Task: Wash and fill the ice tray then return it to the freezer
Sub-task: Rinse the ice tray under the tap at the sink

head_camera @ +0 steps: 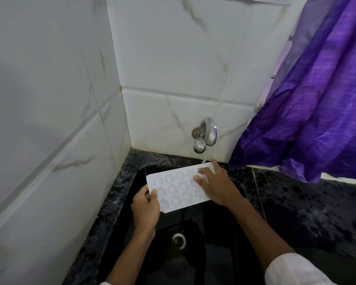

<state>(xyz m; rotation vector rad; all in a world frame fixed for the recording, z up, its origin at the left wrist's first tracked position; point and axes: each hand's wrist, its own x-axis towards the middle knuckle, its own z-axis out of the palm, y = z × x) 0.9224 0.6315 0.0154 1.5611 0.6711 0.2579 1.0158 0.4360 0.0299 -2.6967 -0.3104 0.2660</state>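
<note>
the white ice tray (178,189) is held above the black sink (193,254), under the running tap (206,134). the left hand (146,206) grips its near-left corner; the right hand (216,185) lies spread, fingers open, on its right end.

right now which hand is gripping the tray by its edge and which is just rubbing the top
The left hand grips the ice tray at its near-left corner, thumb on top. The right hand lies flat over the far-right cells, near the running tap.

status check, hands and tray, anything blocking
Left hand grips ice tray edge. Right hand spread flat on it. Tap running onto far corner. Nothing blocking.
</note>
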